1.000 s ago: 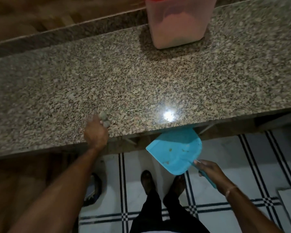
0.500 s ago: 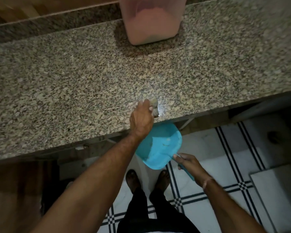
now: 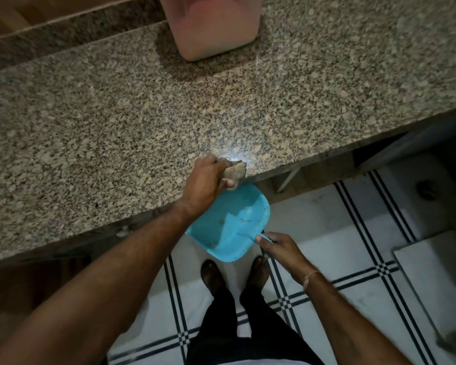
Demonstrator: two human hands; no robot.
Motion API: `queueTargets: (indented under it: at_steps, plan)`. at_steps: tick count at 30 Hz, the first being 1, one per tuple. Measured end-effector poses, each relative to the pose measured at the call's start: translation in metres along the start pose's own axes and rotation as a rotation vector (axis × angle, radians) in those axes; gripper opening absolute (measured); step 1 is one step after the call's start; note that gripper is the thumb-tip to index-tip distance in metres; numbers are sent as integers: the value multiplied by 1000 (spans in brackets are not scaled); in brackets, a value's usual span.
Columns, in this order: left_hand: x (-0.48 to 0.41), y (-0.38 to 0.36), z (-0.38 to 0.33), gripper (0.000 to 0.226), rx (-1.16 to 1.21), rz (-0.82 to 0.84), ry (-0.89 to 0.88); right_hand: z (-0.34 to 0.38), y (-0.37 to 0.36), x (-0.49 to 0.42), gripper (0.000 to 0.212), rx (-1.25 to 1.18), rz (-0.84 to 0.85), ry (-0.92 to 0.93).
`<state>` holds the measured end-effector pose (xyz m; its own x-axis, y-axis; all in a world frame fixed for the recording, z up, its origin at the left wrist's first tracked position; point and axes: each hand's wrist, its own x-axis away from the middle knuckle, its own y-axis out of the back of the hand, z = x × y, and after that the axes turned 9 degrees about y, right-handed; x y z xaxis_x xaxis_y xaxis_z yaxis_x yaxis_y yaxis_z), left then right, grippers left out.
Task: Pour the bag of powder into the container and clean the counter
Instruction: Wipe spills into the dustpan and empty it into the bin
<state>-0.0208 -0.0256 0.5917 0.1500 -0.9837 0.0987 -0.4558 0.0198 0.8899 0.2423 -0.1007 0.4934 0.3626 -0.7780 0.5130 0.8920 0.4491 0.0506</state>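
Behind, container (image 3: 216, 25) holds pinkish powder (image 3: 213, 19).

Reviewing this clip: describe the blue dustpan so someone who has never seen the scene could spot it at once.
Find the speckled granite counter and follow its near edge to the bright light reflection. Just below that edge, over the white tiled floor, the right hand holds the dustpan by its handle. It is the only bright blue thing in view.

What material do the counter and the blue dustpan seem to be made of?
Counter: looks like polished granite, speckled beige and black, with a bright light glare. Dustpan: probably moulded plastic, uniform light blue, smooth, slightly shiny.
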Motion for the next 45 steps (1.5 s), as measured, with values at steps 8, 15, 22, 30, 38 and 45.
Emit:
queueTargets:
  at_steps: [8,15,22,30,38,45]
  plan:
    - [-22,11,-18,22,-212,148,151,-1,-15,-4,35,28,-11,-22]
    - [42,-1,-17,18,-176,17,10,13,-20,-9,32,123,-152,5]
    - [1,32,-10,25,207,93,143,4,-18,-13,44,106,-132,23]
    - [-35,33,-15,30,-274,386,113,6,-18,-5,29,100,-124,1]
    - [35,12,-21,28,-77,124,119,8,-18,-2,39,136,-105,6]
    - [47,29,10,16,144,-79,261,8,-16,1,31,96,-101,6]
